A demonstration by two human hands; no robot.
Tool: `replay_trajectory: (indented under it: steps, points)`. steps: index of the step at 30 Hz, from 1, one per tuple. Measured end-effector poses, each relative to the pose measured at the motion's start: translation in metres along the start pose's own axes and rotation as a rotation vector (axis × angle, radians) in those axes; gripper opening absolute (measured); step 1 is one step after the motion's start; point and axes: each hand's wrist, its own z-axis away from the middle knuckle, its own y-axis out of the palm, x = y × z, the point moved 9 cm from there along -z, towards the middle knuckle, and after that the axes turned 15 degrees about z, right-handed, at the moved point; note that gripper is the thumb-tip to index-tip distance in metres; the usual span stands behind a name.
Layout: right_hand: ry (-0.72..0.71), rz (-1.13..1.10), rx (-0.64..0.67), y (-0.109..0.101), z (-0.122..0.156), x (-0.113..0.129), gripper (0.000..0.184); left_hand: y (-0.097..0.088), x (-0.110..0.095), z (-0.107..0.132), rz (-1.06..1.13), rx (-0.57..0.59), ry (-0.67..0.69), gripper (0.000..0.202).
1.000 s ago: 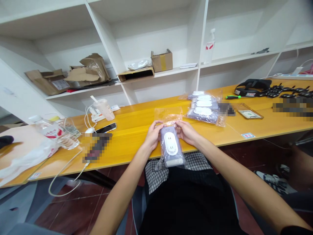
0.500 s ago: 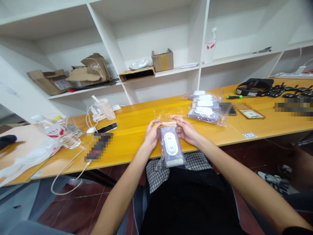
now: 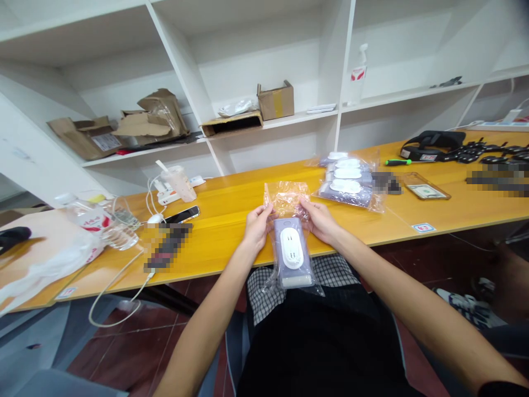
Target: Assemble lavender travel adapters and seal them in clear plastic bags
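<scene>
Between my hands is a clear plastic bag (image 3: 286,194) with a pale purple box-like item (image 3: 285,225) inside. A white coiled cable (image 3: 291,248) lies on that item's upper face. My left hand (image 3: 258,225) pinches the bag's left edge near its upper end, and my right hand (image 3: 317,220) pinches the right edge at about the same height. The bag's upper flap spreads flat and crinkled beyond my fingers, over the table edge. Its lower end hangs above my lap. Several similar bagged items (image 3: 346,186) lie in an overlapping row on the table, beyond my right hand.
On the wooden table (image 3: 231,204) to the left are a phone (image 3: 182,215), a drink cup (image 3: 182,184), a water bottle (image 3: 99,220) and a white cable (image 3: 97,309). A screwdriver (image 3: 399,162), a clear case (image 3: 425,186) and a black headset (image 3: 432,146) lie right. White shelves (image 3: 264,49) stand behind.
The purple item has shifted slightly down and right in the bag, toward my body. More of the bag's flap now lies flat and visible above it. Both hands keep their hold.
</scene>
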Motion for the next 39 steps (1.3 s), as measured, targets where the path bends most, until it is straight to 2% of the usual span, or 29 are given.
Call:
replay_trajectory:
  steps: [8,16,22,26,29,34,39]
  points:
    - [-0.027,0.009,-0.048,-0.008,0.000,0.007,0.030,-0.002,-0.001,0.001,-0.018,-0.023,-0.009,0.032]
    - [-0.083,0.114,0.097,0.007,0.004,0.007,0.029,-0.009,-0.006,-0.002,-0.004,-0.082,0.055,0.031]
    - [-0.081,0.099,0.031,0.000,0.000,0.003,0.022,-0.003,-0.006,0.000,-0.026,-0.028,0.021,0.031]
    - [-0.059,0.073,0.008,-0.003,-0.001,0.005,0.018,-0.004,-0.011,0.000,-0.015,-0.050,0.079,0.025]
    - [-0.048,0.064,0.013,-0.003,0.000,0.005,0.022,-0.006,-0.008,-0.001,-0.004,-0.060,0.066,0.022]
    - [-0.057,0.041,0.013,-0.004,-0.001,0.006,0.021,0.000,-0.005,-0.001,0.073,-0.003,0.023,0.025]
    - [-0.107,0.065,0.047,-0.001,-0.002,0.009,0.010,0.009,-0.003,0.000,0.123,0.087,0.005,0.025]
